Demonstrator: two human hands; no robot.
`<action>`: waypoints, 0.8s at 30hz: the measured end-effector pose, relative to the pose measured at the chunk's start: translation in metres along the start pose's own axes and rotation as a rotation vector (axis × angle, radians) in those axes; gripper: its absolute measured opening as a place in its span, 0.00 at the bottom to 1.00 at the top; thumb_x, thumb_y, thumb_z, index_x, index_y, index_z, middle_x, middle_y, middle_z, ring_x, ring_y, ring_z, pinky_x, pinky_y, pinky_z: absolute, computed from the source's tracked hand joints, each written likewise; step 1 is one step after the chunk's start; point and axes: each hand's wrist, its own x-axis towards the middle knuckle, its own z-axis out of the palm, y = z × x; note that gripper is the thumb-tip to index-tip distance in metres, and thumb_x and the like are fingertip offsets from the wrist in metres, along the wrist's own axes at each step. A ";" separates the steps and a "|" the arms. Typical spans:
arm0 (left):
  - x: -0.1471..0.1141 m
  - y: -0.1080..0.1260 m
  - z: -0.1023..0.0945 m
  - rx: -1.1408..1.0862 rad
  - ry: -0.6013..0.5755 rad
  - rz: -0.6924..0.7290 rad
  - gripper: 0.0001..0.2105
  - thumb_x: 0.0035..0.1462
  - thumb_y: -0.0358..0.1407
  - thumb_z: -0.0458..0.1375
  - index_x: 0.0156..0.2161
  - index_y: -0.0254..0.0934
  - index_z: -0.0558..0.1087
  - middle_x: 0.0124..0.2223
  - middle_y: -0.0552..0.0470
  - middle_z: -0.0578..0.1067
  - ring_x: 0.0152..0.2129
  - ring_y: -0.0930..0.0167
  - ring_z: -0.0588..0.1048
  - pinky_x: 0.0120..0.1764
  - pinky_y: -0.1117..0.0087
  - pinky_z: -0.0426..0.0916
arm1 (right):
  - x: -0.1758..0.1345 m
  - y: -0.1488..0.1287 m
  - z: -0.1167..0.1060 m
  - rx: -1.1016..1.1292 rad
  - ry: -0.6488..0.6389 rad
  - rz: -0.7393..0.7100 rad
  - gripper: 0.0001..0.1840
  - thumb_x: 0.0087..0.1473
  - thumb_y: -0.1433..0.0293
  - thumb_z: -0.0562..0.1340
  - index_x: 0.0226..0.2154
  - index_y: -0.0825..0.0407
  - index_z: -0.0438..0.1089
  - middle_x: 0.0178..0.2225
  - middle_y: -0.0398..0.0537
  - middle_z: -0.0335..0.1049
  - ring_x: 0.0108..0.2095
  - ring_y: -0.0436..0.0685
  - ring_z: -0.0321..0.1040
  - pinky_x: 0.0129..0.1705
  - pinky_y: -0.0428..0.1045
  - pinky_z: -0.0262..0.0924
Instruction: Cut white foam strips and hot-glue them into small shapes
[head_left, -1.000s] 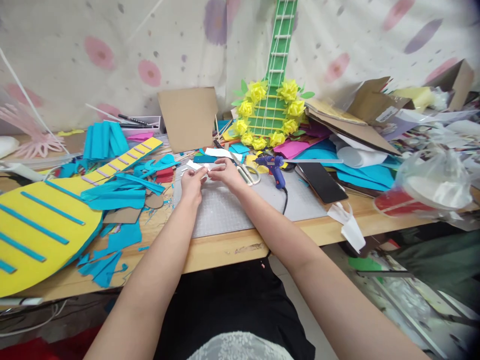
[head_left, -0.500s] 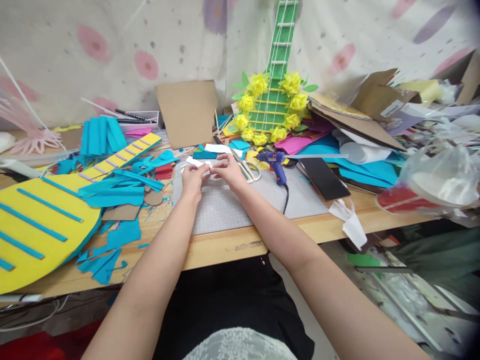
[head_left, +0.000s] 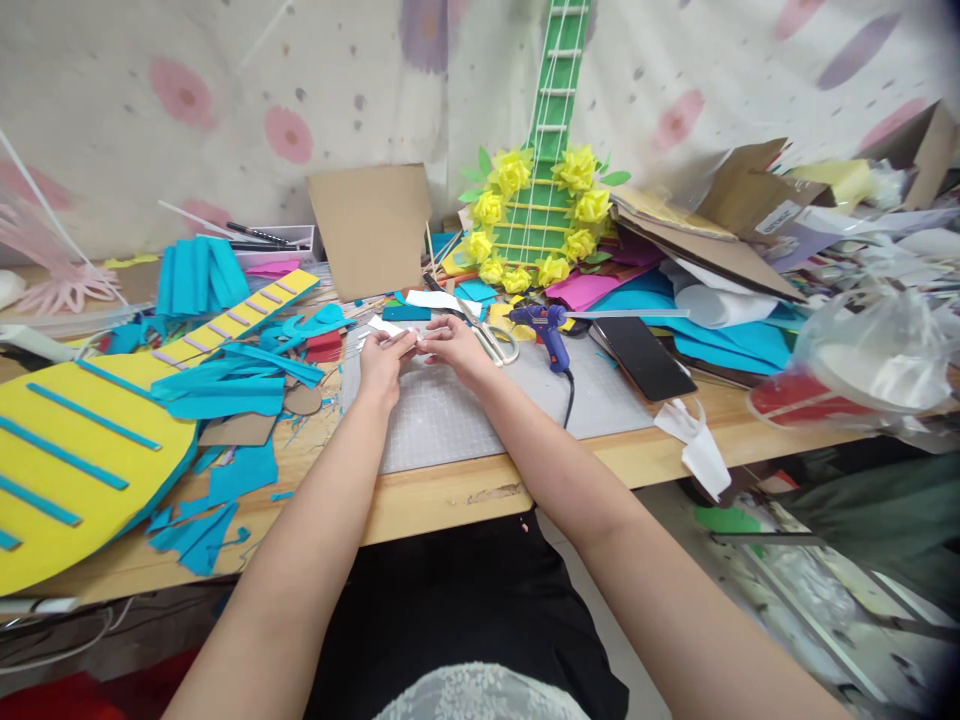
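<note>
Over the grey cutting mat (head_left: 442, 430), my left hand (head_left: 381, 368) and my right hand (head_left: 450, 348) meet fingertip to fingertip. Between them is a small white piece of paper (head_left: 412, 340), pinched by both hands and mostly covered by the fingers. A white paper strip (head_left: 384, 325) shows just behind my left fingers. Scissors (head_left: 499, 345) lie on the mat beside my right hand. Farther right a blue glue gun (head_left: 551, 330) rests on its side, its cord running toward the front edge.
A yellow guitar-shaped cutout (head_left: 90, 450) with blue strips lies at left among blue paper scraps (head_left: 247, 470). A green guitar shape (head_left: 536, 225) ringed with yellow flowers stands behind. To the right are a phone (head_left: 649, 360) and a bagged cup (head_left: 825, 390).
Both hands stay together over the mat, with only slight finger movement on the white paper. The whole view has shifted a little.
</note>
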 end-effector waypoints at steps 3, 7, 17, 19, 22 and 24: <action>-0.001 0.002 0.001 -0.006 -0.001 -0.022 0.21 0.34 0.25 0.65 0.27 0.38 0.55 0.27 0.54 0.75 0.27 0.73 0.75 0.36 0.68 0.70 | -0.002 -0.001 0.000 0.005 -0.021 -0.005 0.18 0.39 0.74 0.67 0.32 0.52 0.58 0.25 0.38 0.68 0.27 0.48 0.68 0.30 0.46 0.66; -0.002 0.003 0.001 -0.015 -0.019 -0.035 0.22 0.33 0.25 0.66 0.26 0.38 0.54 0.26 0.54 0.75 0.27 0.72 0.76 0.36 0.70 0.69 | -0.003 -0.002 -0.001 0.004 -0.042 -0.026 0.19 0.39 0.75 0.66 0.33 0.52 0.58 0.25 0.38 0.69 0.27 0.49 0.68 0.30 0.47 0.66; -0.002 0.001 0.003 0.000 0.046 0.003 0.25 0.34 0.23 0.65 0.28 0.40 0.51 0.24 0.57 0.74 0.28 0.71 0.76 0.37 0.68 0.70 | 0.002 0.004 0.002 -0.135 0.007 -0.119 0.18 0.39 0.75 0.65 0.32 0.50 0.58 0.24 0.36 0.68 0.27 0.47 0.68 0.32 0.47 0.67; -0.002 0.001 0.004 0.006 0.056 -0.006 0.25 0.34 0.22 0.65 0.29 0.40 0.51 0.25 0.57 0.74 0.28 0.71 0.76 0.37 0.68 0.70 | 0.002 0.004 0.003 -0.182 0.027 -0.138 0.16 0.39 0.75 0.64 0.31 0.50 0.57 0.23 0.35 0.67 0.25 0.47 0.68 0.32 0.47 0.67; -0.002 0.001 0.004 0.010 0.057 -0.008 0.25 0.34 0.22 0.65 0.29 0.40 0.51 0.25 0.57 0.73 0.28 0.71 0.76 0.37 0.69 0.69 | 0.003 0.004 0.003 -0.241 0.034 -0.170 0.15 0.40 0.75 0.63 0.30 0.50 0.57 0.22 0.34 0.67 0.25 0.47 0.68 0.33 0.48 0.67; -0.002 0.000 0.004 0.006 0.062 0.002 0.24 0.36 0.22 0.64 0.29 0.40 0.51 0.25 0.58 0.73 0.27 0.73 0.76 0.37 0.69 0.69 | 0.003 0.004 0.003 -0.257 0.034 -0.184 0.15 0.40 0.74 0.63 0.30 0.49 0.57 0.22 0.34 0.67 0.25 0.47 0.68 0.33 0.48 0.67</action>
